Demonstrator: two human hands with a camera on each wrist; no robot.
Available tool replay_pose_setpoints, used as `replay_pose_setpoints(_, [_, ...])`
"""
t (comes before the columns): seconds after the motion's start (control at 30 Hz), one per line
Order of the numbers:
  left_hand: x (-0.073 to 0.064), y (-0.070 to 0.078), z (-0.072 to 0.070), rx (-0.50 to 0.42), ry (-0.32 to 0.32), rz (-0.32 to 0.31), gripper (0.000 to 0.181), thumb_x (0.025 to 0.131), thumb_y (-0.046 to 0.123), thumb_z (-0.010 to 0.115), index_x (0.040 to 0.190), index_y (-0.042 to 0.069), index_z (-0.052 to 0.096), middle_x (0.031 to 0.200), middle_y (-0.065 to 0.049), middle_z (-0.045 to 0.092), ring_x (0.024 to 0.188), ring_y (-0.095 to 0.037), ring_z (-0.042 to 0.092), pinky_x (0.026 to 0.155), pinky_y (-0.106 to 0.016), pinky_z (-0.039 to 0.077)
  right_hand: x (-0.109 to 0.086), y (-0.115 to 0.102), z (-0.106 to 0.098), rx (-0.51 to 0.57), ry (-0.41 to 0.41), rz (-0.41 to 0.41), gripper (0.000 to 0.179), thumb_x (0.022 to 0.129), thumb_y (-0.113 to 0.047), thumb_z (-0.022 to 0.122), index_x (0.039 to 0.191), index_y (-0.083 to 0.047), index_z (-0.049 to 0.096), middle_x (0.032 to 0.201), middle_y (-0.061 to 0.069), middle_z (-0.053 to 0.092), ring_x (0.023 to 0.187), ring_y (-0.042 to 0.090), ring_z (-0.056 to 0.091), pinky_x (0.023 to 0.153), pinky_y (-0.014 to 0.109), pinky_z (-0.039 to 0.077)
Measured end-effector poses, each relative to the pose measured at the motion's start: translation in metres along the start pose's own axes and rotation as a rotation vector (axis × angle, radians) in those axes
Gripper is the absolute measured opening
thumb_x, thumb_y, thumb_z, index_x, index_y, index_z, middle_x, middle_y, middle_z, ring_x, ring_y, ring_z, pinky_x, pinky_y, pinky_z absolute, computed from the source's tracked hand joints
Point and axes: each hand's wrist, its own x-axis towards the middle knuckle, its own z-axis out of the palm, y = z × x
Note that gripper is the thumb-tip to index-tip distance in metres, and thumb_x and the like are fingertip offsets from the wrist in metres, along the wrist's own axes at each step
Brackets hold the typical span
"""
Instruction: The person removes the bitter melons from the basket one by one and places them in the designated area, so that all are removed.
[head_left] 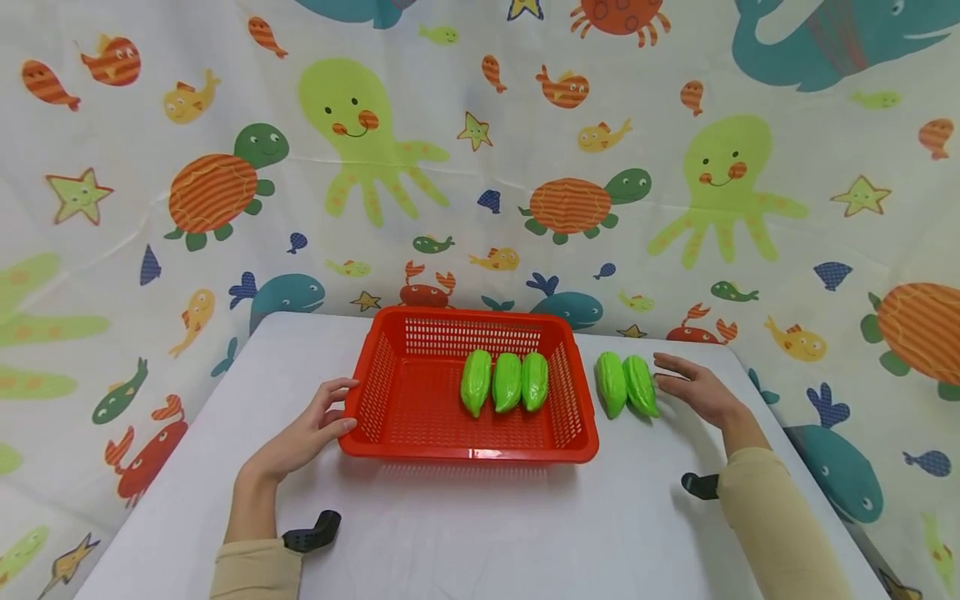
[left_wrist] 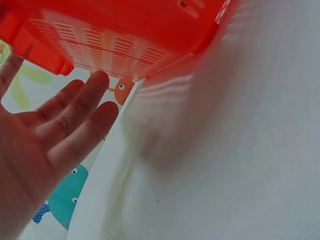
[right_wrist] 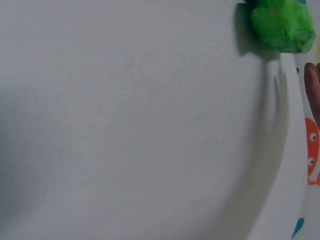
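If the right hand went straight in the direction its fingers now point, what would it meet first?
Likely the nearer green fruit outside the red basket; the right hand is close beside it, though its exact height is unclear.

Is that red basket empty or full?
Neither: the red basket is partly filled. Three ribbed green objects lie toward its right side, while its floor shows bare on the left.

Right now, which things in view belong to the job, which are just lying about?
Likely the job:
- red basket, left hand at its side
- three green ridged pieces inside
- two loose green pieces, nearest the right hand

Likely just there:
- white table
- sea-animal cloth
- black wrist devices
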Motion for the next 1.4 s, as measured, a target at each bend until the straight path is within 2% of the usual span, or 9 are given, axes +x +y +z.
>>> replay_pose_setpoints(0.1, [0.000,0.001,0.001,-0.004,-0.003,0.004,0.068,0.095,0.033,0.062,0.149,0.026,0.021,0.154,-0.018,0.019,0.131,-0.041,0.040,0.099,-0.058,0.044,-0.001,-0.007,-0.005,-0.028,0.062,0.021,0.071,0.098,-0.042,0.057,0.155,-0.014,0.026,0.158,0.018,0.026,0.143,0.045,0.018,0.110,0.064,0.024])
replay_pose_setpoints(0.27, [-0.001,0.001,0.002,-0.015,0.002,0.008,0.070,0.094,0.032,0.064,0.150,0.027,0.021,0.153,-0.017,0.020,0.130,-0.040,0.042,0.098,-0.058,0.045,0.001,-0.022,-0.011,-0.013,0.133,0.010,0.069,0.099,-0.044,0.054,0.154,-0.010,0.029,0.155,0.021,0.030,0.141,0.043,0.027,0.110,0.063,0.026])
replay_pose_setpoints(0.47, [0.000,0.002,0.003,-0.018,0.001,0.010,0.070,0.094,0.032,0.064,0.150,0.027,0.021,0.152,-0.017,0.022,0.128,-0.039,0.044,0.098,-0.057,0.045,-0.001,-0.054,-0.007,0.069,0.168,-0.024,0.071,0.098,-0.043,0.055,0.152,-0.005,0.030,0.155,0.022,0.028,0.137,0.042,0.035,0.113,0.057,0.025])
replay_pose_setpoints(0.57, [0.000,0.001,0.002,-0.011,-0.002,0.012,0.070,0.094,0.032,0.063,0.150,0.026,0.021,0.152,-0.018,0.022,0.128,-0.039,0.044,0.098,-0.057,0.045,-0.004,-0.071,-0.002,0.088,0.186,-0.063,0.069,0.099,-0.041,0.054,0.151,-0.003,0.031,0.154,0.022,0.029,0.137,0.041,0.035,0.114,0.055,0.025])
replay_pose_setpoints(0.7, [0.000,0.001,0.002,-0.005,0.003,0.011,0.070,0.094,0.033,0.063,0.150,0.026,0.022,0.151,-0.018,0.024,0.129,-0.040,0.042,0.097,-0.056,0.046,-0.006,-0.096,0.007,0.091,0.203,-0.072,0.069,0.098,-0.045,0.055,0.151,-0.006,0.034,0.153,0.020,0.032,0.138,0.038,0.033,0.114,0.056,0.024])
replay_pose_setpoints(0.93, [-0.001,0.001,-0.001,0.011,0.012,0.015,0.070,0.093,0.032,0.064,0.149,0.026,0.022,0.149,-0.017,0.030,0.134,-0.040,0.033,0.096,-0.057,0.046,-0.011,-0.138,0.027,0.070,0.210,-0.108,0.065,0.097,-0.047,0.056,0.148,-0.010,0.040,0.148,0.014,0.041,0.135,0.034,0.037,0.113,0.056,0.027])
replay_pose_setpoints(1.13, [-0.001,0.001,-0.001,0.012,0.014,0.018,0.070,0.093,0.032,0.064,0.149,0.025,0.022,0.147,-0.017,0.032,0.133,-0.040,0.034,0.096,-0.057,0.047,-0.012,-0.171,0.045,0.046,0.168,-0.167,0.061,0.097,-0.044,0.057,0.147,-0.011,0.044,0.145,0.013,0.045,0.134,0.033,0.038,0.111,0.058,0.030])
replay_pose_setpoints(1.4, [-0.002,0.000,0.000,0.004,0.017,0.022,0.071,0.093,0.031,0.065,0.149,0.024,0.022,0.146,-0.017,0.033,0.132,-0.040,0.036,0.095,-0.055,0.048,-0.005,-0.197,0.065,-0.008,0.105,-0.167,0.062,0.095,-0.047,0.060,0.145,-0.014,0.045,0.147,0.010,0.045,0.135,0.033,0.039,0.109,0.060,0.031])
